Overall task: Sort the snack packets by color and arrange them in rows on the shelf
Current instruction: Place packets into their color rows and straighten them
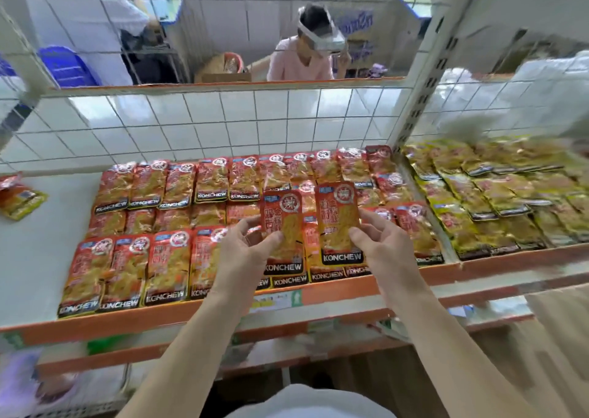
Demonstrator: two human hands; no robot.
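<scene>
Nearest the viewer, both forearms reach up from the bottom of the frame toward the middle. The left hand (247,242) pinches a red Konchew packet (282,226) between thumb and curled fingers at its left edge. The right hand (379,242) grips a second red packet (338,223) the same way at its lower right corner. Both packets stand nearly upright, long axes running away from the person, logos at the near end, side by side and just apart, held a little above the shelf.

Directly beneath and beyond the hands lie the red rows (165,226) on the orange-edged shelf (134,320). They run left to right across the centre of the frame, three deep, each packet's long axis pointing front to back like the two in hand. The rows under the hands look uneven, so I judge these two belong there, straight down and slightly forward; either hand is about equally near.

Right of centre, past a white divider (424,207), the yellow-green packets (487,201) fill their own section. At the far left edge, a few loose packets (19,196) lie apart on bare shelf, probably still unsorted. Behind everything rises the wire grid back (223,124).
</scene>
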